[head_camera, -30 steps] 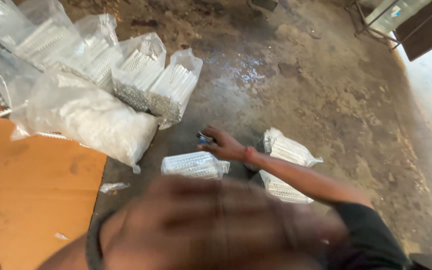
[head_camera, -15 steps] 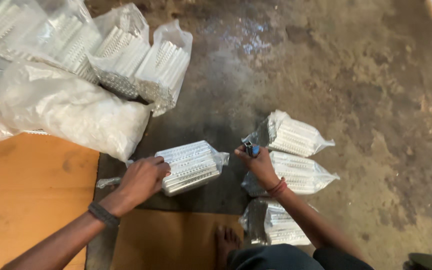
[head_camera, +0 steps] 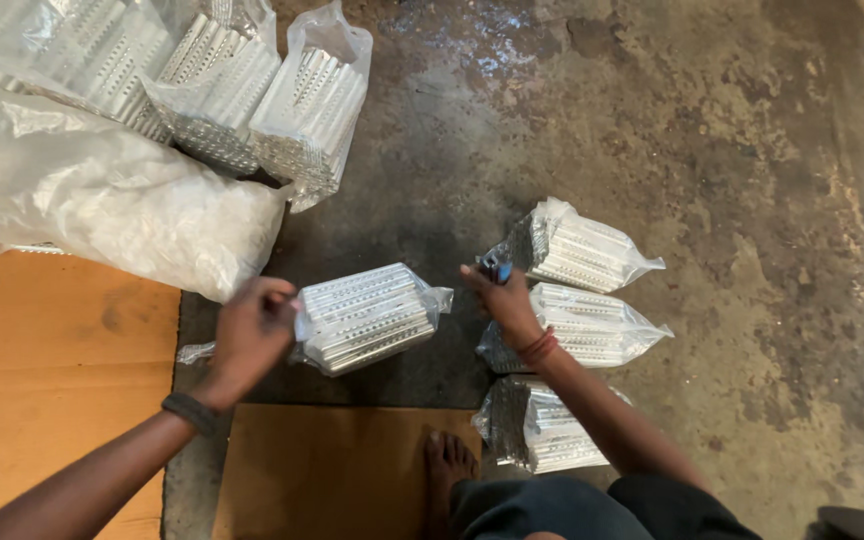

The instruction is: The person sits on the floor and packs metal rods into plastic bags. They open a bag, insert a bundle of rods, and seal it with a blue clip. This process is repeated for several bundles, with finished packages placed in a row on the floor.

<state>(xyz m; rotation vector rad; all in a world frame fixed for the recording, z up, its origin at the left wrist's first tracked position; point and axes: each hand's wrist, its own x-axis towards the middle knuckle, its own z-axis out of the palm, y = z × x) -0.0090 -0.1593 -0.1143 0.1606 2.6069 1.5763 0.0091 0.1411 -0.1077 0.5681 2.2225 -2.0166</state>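
The concrete floor [head_camera: 712, 150] carries a large clear sack of white pieces [head_camera: 112, 200] at upper left, with further bagged stacks of metal strips [head_camera: 302, 110] behind it. At centre lies the bagged bundle of ribbed metal strips [head_camera: 367, 315], beside the cardboard sheet [head_camera: 332, 470]. The left hand [head_camera: 252, 330] is closed on the bundle's left end, over the gathered film. The bundle likely handles stiff and moderately heavy; the film looks slippery, so grasp across the strip stack rather than loose plastic. The right hand [head_camera: 507, 300] pinches a small blue-grey object [head_camera: 495, 266], partly hidden and not identifiable. Three finished packs [head_camera: 582, 320] lie just right, the lowest partly covered by the forearm.
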